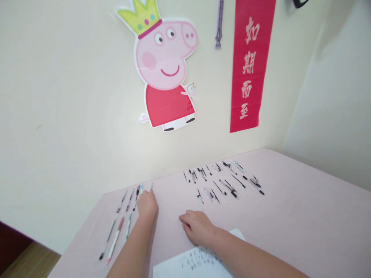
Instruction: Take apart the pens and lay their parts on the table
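Note:
My left hand (147, 202) reaches to the far side of the table on the left, fingers closed on a pen (152, 186) whose pale end shows past the fingertips. Just left of it lie a blue-topped pen (142, 189) and a black pen (136, 197), among several others in two rows. Nearer me are a white and pink pen (115, 239) and a clear pen with a black end (109, 235). My right hand (198, 227) rests near the table's middle, fingers curled together with nothing seen in them, its forearm above a sheet of paper (174, 266).
Several pen parts, among them black refills (219, 188), caps (261, 192) and clear barrels (238, 166), lie in two rows at the back right of the pink-covered table (304, 216). A wall with a cartoon pig cutout (168, 104) and a red banner (249, 77) stands behind.

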Demonstrator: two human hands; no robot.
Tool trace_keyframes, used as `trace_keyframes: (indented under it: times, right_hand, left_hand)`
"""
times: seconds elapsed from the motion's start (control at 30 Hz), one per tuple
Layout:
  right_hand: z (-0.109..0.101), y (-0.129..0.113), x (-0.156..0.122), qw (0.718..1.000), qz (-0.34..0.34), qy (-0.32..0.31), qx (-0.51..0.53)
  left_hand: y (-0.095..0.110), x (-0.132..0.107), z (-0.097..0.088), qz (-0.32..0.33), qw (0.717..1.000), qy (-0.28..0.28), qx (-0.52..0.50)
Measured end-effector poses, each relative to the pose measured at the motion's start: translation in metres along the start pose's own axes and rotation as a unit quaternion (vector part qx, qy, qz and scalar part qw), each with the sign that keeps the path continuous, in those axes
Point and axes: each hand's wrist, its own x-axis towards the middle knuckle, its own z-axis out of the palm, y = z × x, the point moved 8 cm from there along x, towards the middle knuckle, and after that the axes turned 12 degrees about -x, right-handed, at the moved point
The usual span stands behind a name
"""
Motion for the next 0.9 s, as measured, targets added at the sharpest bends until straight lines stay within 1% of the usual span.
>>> trace_keyframes:
  times: [0.17,0.4,0.47,0.5,0.53,0.57,0.6,0.63,0.67,0.73,0.77,0.8,0.83,0.87,0.9]
  right_hand:
    - [0.001,0.000,-0.001,1.000,0.002,-0.004,-0.002]
    - [0.001,0.001,0.000,1.000,0.004,0.002,-0.001]
    - [0.001,0.001,0.000,1.000,0.001,0.003,0.004]
    - [0.001,0.001,0.000,1.000,0.000,0.006,0.008]
    - [0.001,0.001,0.000,1.000,0.000,0.009,0.013]
    - [0.002,0.002,0.000,1.000,0.002,0.013,0.021]
    - [0.002,0.003,0.000,0.999,0.006,0.020,0.033]
    - [0.003,0.005,0.001,0.998,0.015,0.028,0.048]
    - [0.004,0.008,0.002,0.997,0.028,0.035,0.067]
    - [0.007,0.015,0.005,0.991,0.062,0.047,0.110]
    - [0.008,0.019,0.006,0.986,0.078,0.054,0.136]
    - [0.009,0.023,0.008,0.980,0.092,0.061,0.166]
    - [0.010,0.027,0.009,0.972,0.102,0.069,0.199]
    - [0.010,0.030,0.010,0.962,0.111,0.079,0.235]
    - [0.010,0.034,0.011,0.950,0.119,0.090,0.274]
  left_hand:
    - [0.005,-0.006,0.003,-0.010,0.999,-0.023,-0.027]
    - [0.016,-0.031,0.004,-0.014,0.994,-0.052,-0.099]
    - [0.018,-0.039,0.004,-0.010,0.988,-0.052,-0.148]
    - [0.019,-0.042,0.005,-0.009,0.979,-0.051,-0.199]
    - [0.021,-0.046,0.006,-0.009,0.963,-0.052,-0.264]
    - [0.023,-0.051,0.008,-0.013,0.939,-0.059,-0.338]
    - [0.026,-0.056,0.011,-0.022,0.908,-0.072,-0.411]
    - [0.029,-0.062,0.015,-0.040,0.873,-0.091,-0.478]
    - [0.035,-0.070,0.021,-0.057,0.829,-0.123,-0.542]
    - [0.047,-0.086,0.030,-0.086,0.732,-0.176,-0.653]
    - [0.052,-0.093,0.031,-0.097,0.691,-0.185,-0.692]
    - [0.056,-0.099,0.032,-0.101,0.662,-0.192,-0.717]
    - [0.061,-0.105,0.031,-0.101,0.642,-0.200,-0.733]
    - [0.064,-0.109,0.030,-0.097,0.633,-0.204,-0.740]
    - [0.065,-0.112,0.028,-0.092,0.633,-0.203,-0.741]
